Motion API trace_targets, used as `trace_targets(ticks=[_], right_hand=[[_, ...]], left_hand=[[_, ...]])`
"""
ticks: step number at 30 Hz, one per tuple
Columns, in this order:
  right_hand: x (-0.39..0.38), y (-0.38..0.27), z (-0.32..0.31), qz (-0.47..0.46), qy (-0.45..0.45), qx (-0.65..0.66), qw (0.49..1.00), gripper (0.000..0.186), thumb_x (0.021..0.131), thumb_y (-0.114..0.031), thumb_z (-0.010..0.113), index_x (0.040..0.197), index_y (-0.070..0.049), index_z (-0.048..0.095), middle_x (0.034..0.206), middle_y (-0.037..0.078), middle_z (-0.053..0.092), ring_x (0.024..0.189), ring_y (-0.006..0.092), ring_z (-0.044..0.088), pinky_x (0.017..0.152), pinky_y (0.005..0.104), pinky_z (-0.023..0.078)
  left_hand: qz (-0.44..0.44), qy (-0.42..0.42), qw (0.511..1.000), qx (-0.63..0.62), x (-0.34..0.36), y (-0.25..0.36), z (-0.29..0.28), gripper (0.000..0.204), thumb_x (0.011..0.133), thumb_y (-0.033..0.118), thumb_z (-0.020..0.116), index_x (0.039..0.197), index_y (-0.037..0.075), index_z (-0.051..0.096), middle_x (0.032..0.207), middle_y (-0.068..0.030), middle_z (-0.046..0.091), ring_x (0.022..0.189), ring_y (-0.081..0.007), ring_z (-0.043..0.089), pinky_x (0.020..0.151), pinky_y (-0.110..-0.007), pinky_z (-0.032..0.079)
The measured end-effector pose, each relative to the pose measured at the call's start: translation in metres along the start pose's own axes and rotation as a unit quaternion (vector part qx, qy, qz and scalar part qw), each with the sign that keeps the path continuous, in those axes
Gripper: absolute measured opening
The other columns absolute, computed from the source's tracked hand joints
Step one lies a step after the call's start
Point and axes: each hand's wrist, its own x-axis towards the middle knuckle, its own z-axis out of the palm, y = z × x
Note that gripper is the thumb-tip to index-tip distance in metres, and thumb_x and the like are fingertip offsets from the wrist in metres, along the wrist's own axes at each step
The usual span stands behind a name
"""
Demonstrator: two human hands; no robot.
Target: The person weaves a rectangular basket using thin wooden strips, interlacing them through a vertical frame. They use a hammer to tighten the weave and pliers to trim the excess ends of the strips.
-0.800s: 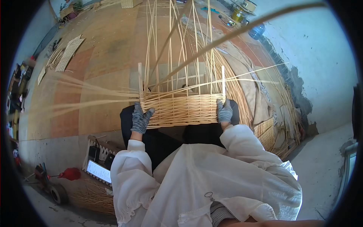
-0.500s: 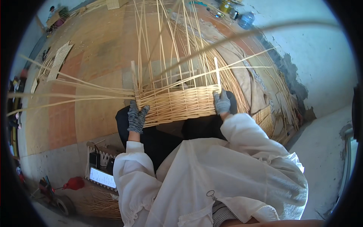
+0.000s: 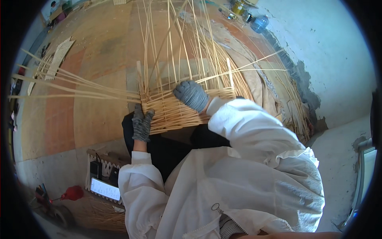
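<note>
Lines of small writing are shown on the lit phone (image 3: pixel 105 189), too fine to be read; it is propped at the left in a white picket-edged holder (image 3: pixel 107 169). Beside it a red bulb (image 3: pixel 72 193) is seen. Near the wall at the upper right, a yellow tin (image 3: pixel 238 7) and a blue bottle (image 3: pixel 260 24) are set. A long bundle of rods (image 3: pixel 223 59) is laid beyond the work, next to a crumpled cloth (image 3: pixel 254 85), and a flat woven piece (image 3: pixel 59 57) is left on the floor at the upper left.

The woven panel (image 3: pixel 171 117) is held over the dark trousers (image 3: pixel 167 149). Its long axis is run from left to right, the right end slanted slightly farther from the body. Its stakes (image 3: pixel 169 40) are pointed away from the person, and loose strands (image 3: pixel 79 87) are spread out to the left. Its lower right part is hidden by the right sleeve (image 3: pixel 246 121).

The panel's left end is gripped by the gloved left hand (image 3: pixel 142 122), thumb laid on the front. The gloved right hand (image 3: pixel 191 95) is curled at the upper edge; whether a strand is pinched cannot be told.
</note>
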Motion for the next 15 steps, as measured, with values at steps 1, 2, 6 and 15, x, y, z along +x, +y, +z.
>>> trace_targets(ticks=[1,2,6,15], right_hand=[[0.007,0.002,-0.005,-0.043,-0.019,-0.016,0.999,0.014,0.073,-0.015,0.054,0.084,-0.009,0.062,0.083,0.006,0.059,0.08,0.0217,0.057,0.07,0.0335,0.047],[0.016,0.006,-0.011,-0.086,-0.037,-0.032,0.995,0.016,0.073,-0.016,0.053,0.086,-0.009,0.062,0.084,0.006,0.059,0.08,0.022,0.057,0.069,0.0333,0.047],[0.022,0.014,-0.003,-0.171,-0.065,-0.021,0.983,0.019,0.074,-0.014,0.053,0.089,-0.006,0.062,0.084,0.008,0.059,0.08,0.0229,0.058,0.067,0.0335,0.047],[0.016,-0.007,-0.021,0.133,-0.149,0.041,0.979,0.015,0.078,-0.012,0.053,0.086,-0.005,0.063,0.079,0.013,0.059,0.077,0.0276,0.06,0.07,0.0381,0.048]], left_hand=[[0.02,0.009,1.0,-0.008,0.006,-0.018,-0.005,0.051,0.087,0.014,0.059,0.13,-0.004,0.039,0.118,-0.0167,0.052,0.102,-0.0191,0.053,0.086,-0.027,0.045],[0.041,0.018,0.999,-0.016,0.009,-0.034,-0.006,0.05,0.088,0.016,0.058,0.13,-0.004,0.04,0.12,-0.0164,0.051,0.102,-0.0192,0.053,0.087,-0.027,0.045],[-0.071,0.004,0.99,-0.124,0.006,-0.005,-0.004,0.052,0.089,0.02,0.056,0.131,-0.004,0.038,0.128,-0.0189,0.044,0.109,-0.0212,0.05,0.09,-0.026,0.043],[0.088,-0.053,0.987,0.124,-0.049,0.003,-0.031,0.052,0.082,-0.006,0.057,0.13,-0.004,0.038,0.131,-0.018,0.042,0.116,-0.0241,0.047,0.102,-0.036,0.037]])
